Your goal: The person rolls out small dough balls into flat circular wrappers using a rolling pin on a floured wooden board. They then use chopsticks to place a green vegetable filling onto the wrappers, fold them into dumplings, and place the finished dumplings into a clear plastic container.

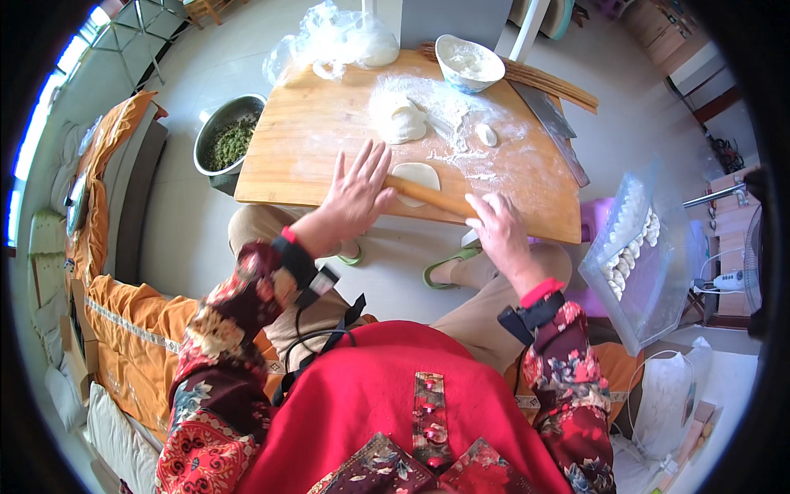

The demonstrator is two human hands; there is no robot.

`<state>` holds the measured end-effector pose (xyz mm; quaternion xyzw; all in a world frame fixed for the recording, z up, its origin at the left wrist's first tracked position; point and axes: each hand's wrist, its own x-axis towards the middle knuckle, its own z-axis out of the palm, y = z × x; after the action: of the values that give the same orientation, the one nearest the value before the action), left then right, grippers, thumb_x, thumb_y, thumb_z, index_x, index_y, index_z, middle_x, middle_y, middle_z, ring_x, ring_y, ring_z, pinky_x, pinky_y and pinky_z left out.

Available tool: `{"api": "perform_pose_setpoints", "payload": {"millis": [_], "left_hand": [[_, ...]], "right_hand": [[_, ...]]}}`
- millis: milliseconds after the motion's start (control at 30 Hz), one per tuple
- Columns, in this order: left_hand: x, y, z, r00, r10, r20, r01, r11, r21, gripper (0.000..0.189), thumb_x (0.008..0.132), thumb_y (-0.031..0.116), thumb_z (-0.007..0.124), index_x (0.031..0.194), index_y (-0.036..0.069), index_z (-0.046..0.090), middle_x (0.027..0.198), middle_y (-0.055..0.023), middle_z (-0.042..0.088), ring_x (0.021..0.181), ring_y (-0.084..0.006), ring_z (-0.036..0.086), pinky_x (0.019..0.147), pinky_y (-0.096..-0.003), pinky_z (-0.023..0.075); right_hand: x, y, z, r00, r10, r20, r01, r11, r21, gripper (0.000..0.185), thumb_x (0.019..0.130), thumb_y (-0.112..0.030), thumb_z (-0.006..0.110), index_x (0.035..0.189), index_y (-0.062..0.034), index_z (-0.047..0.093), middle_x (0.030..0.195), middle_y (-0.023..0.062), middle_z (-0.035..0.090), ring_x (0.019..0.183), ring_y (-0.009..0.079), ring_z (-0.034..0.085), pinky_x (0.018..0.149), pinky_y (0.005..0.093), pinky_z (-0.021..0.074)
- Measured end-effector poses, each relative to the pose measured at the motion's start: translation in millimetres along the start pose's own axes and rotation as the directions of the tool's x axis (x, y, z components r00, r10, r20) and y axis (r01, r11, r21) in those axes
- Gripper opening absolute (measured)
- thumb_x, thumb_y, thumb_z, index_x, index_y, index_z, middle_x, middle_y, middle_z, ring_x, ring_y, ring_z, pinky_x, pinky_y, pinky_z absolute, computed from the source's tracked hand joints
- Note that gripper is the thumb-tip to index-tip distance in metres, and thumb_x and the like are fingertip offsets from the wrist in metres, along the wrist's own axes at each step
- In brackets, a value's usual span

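Note:
A wooden rolling pin [432,195] lies across a flattened round dough wrapper [418,175] near the front edge of the wooden board [296,148]. My left hand [359,191] rests flat over the pin's left end, fingers straight and spread, so that end is hidden. Around the right end, the fingers of my right hand [501,230] are curled. Beyond the pin sits a floury stack of round wrappers [402,122]. To its right, a small flattened dough piece [486,135] lies amid loose flour [453,114].
A bowl of flour [470,62], a plastic bag [336,40], a bundle of thin sticks [549,83] and a cleaver-like blade [549,123] lie along the board's far edges. At left stands a metal basin of chopped green filling [233,139]; at right, a tray [654,290] bears several dumplings [626,262].

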<state>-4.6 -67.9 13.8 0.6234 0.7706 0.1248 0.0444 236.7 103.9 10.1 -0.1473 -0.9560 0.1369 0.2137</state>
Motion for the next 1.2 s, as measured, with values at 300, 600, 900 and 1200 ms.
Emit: {"api": "perform_pose_setpoints", "payload": {"millis": [300,600,900,1200], "left_hand": [[24.8,8.4,2.2,0.992,-0.050,-0.112,0.050,0.999,0.000,0.067,0.096,0.036,0.044,0.149,0.002,0.022,0.156,-0.0190,0.018,0.147,-0.0343,0.011,0.114,-0.0602,0.0093],[39.8,15.2,16.6,0.948,-0.107,-0.300,0.092,0.994,-0.066,0.019,0.080,0.024,0.066,0.092,0.009,0.063,0.101,-0.0091,0.058,0.102,-0.0292,0.052,0.086,-0.0441,0.0406],[59.9,11.6,24.0,0.961,-0.161,-0.224,0.088,0.949,-0.304,0.010,0.078,0.011,0.065,0.084,0.005,0.060,0.081,-0.0125,0.063,0.085,-0.0331,0.059,0.076,-0.0425,0.0478],[130.5,-23.4,4.5,0.765,-0.271,-0.585,0.127,0.953,-0.275,0.011,0.076,0.002,0.065,0.086,0.006,0.061,0.084,-0.0112,0.063,0.085,-0.0302,0.060,0.076,-0.0397,0.0471]], "right_hand": [[11.9,25.0,-0.2,0.998,-0.062,-0.024,0.059,0.994,-0.091,0.046,0.076,-0.011,0.072,0.119,-0.0043,0.056,0.102,0.0131,0.056,0.098,0.0335,0.054,0.086,0.0417,0.0462],[-3.7,72.9,-11.1,0.932,0.296,-0.209,-0.266,0.951,0.157,0.033,0.089,-0.019,0.064,0.114,0.0006,0.055,0.102,0.0203,0.058,0.092,0.0395,0.060,0.077,0.0432,0.0496],[-6.8,86.2,-22.3,0.783,0.613,-0.108,-0.574,0.778,0.257,0.036,0.092,-0.028,0.060,0.111,0.0026,0.060,0.093,0.0254,0.065,0.087,0.0420,0.063,0.073,0.0446,0.0498],[-9.9,88.6,-17.0,0.815,0.559,-0.156,-0.522,0.823,0.223,0.037,0.091,-0.027,0.063,0.112,0.0025,0.061,0.100,0.0246,0.065,0.091,0.0401,0.064,0.076,0.0433,0.0510]]}}
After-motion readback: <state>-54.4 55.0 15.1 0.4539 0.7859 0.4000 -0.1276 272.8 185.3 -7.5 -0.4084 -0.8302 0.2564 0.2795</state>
